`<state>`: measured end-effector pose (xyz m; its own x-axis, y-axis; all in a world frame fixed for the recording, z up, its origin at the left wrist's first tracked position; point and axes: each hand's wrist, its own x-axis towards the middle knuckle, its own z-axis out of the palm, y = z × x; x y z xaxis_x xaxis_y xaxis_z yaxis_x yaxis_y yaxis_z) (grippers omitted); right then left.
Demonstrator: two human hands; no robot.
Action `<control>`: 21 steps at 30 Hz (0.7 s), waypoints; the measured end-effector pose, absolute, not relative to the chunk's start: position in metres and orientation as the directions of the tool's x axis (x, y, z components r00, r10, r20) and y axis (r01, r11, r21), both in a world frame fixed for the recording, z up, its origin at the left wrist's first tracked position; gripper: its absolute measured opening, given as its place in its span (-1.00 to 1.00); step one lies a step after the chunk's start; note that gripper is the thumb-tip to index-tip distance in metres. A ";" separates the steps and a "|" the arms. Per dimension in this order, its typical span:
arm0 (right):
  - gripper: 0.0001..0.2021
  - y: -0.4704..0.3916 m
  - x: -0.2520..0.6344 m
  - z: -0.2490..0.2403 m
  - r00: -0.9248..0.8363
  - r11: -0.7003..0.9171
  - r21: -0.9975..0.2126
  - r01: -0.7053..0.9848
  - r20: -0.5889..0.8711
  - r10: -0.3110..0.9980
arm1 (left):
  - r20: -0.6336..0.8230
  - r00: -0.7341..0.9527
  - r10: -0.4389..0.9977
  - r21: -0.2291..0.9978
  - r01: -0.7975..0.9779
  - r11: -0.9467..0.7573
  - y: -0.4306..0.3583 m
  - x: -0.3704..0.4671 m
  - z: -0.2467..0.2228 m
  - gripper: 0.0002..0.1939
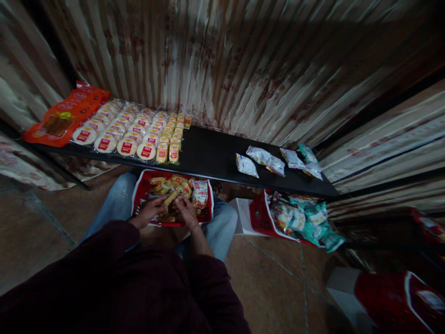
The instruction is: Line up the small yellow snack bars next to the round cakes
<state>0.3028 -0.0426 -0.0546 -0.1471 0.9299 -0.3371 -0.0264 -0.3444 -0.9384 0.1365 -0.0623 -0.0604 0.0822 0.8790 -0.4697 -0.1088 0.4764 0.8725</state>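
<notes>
A red basket with a white rim (209, 200) rests on my lap, full of small yellow-wrapped snack packets (181, 181). My left hand (150, 211) is inside it at the left, its fingers closed on the lower end of a yellow snack packet (171, 198). From the right, my right hand (187, 211) reaches in, with bent fingers against the same packet. A white and red snack bag (200, 194) lies at the basket's right end. Parts of both hands' fingertips are hard to make out in the dim light.
On the black shelf (212, 148) ahead stand rows of round white crackers (127, 146), rows of yellow packets (174, 152), an orange bag (66, 118) and several silvery bags (246, 165). To the right, another red basket (259, 214) holds green and white bags. Pleated curtains (215, 60) hang behind.
</notes>
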 end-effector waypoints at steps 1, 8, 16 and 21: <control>-0.62 -0.043 0.303 -0.055 -0.146 -0.341 -0.940 -0.024 -0.334 0.931 | -0.433 0.087 0.897 0.897 -0.061 0.439 -0.063 0.139 -0.061 -0.29; -0.71 -0.040 0.305 -0.064 -0.102 -0.337 -0.941 0.011 -0.336 0.936 | -0.139 0.095 0.986 0.868 0.491 0.075 -0.075 0.151 -0.057 -0.37; -0.80 -0.036 0.307 -0.079 -0.043 -0.343 -0.939 -0.035 -0.341 0.939 | -0.267 0.038 0.963 0.925 0.289 0.245 -0.072 0.146 -0.073 -0.41; -0.79 -0.037 0.306 -0.078 -0.041 -0.352 -0.936 -0.003 -0.351 0.935 | -0.406 0.082 0.910 0.913 0.073 0.401 -0.070 0.150 -0.072 -0.45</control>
<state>0.3060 -0.0370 -0.0783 -0.0415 0.9353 -0.3514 -0.0035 -0.3519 -0.9360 0.1503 -0.0700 -0.0718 0.0824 0.9101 -0.4062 0.0726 0.4010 0.9132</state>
